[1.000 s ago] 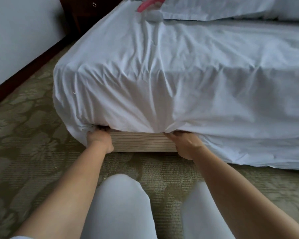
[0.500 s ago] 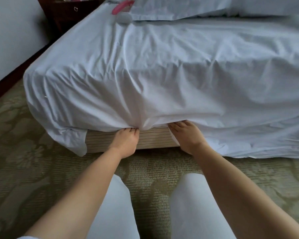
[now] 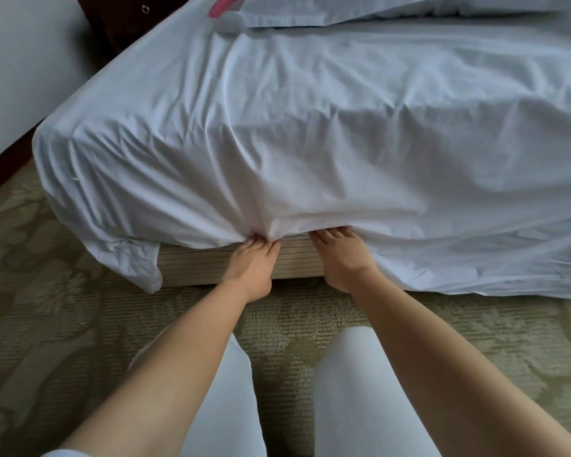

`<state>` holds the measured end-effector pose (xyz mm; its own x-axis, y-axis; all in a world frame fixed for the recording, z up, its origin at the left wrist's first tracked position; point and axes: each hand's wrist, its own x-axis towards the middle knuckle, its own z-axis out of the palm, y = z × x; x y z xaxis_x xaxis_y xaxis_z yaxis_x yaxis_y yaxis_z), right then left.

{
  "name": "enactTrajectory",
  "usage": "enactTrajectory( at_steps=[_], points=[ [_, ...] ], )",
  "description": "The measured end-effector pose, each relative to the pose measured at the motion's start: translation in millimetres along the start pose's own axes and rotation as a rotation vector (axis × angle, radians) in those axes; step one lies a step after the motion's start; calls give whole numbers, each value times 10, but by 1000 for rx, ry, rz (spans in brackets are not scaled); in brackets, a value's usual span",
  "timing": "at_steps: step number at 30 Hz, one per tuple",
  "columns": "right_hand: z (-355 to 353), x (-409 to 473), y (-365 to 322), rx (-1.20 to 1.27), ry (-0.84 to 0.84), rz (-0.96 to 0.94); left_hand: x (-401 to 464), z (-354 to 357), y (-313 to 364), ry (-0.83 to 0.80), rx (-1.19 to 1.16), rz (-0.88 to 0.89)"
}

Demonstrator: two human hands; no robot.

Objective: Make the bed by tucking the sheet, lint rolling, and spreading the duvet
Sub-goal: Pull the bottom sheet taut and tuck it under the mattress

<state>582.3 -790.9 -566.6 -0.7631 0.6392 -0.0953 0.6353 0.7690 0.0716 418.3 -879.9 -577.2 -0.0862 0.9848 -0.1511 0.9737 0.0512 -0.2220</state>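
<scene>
At the far left a white wall [image 3: 20, 77] met the patterned carpet [image 3: 47, 324], with a dark wooden nightstand [image 3: 129, 18] in the corner behind the bed. The white sheet [image 3: 277, 127] lay wrinkled over the mattress, its loose corner [image 3: 129, 258] hanging down beside the bare wooden bed base [image 3: 195, 265]. The left hand [image 3: 253, 262] reached to the lower edge of the mattress, fingers extended together and pressing a gathered fold of sheet in under it. Just beside it, the right hand [image 3: 343, 258] lay flat, fingers straight with their tips slipped under the sheet's edge. Farther right the sheet still hung untucked to the carpet. A pink-handled lint roller [image 3: 226, 11] rested near the pillow [image 3: 343, 8] at the top.
</scene>
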Motion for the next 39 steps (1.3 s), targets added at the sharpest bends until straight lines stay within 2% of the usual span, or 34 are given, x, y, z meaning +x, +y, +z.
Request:
enactTrajectory(
  at_steps=[7, 11, 19, 23, 28, 33, 36, 39],
  points=[
    [31, -94, -76, -21, 88, -96, -66, 30, 24, 31, 11, -19],
    [34, -32, -118, -109, -1, -209, -12, -20, 10, 113, -27, -33],
    [3, 186, -187, -32, 64, -57, 182, -53, 60, 31, -25, -130],
    [-6, 275, -292, 71, 35, 21, 269, -82, 93, -16, -91, -165],
    [-200, 370, -313, 186, -65, 147, 188, -177, 42, -127, -138, -108],
    [-209, 60, -195, 136, -87, 75, 58, -294, 76, -70, -176, -88],
    [-204, -49, -80, 89, -52, 97, 28, -370, 110, -20, -159, -22],
    [-145, -83, 47, 70, -38, 172, 81, -377, 193, -43, -221, -5]
  ],
)
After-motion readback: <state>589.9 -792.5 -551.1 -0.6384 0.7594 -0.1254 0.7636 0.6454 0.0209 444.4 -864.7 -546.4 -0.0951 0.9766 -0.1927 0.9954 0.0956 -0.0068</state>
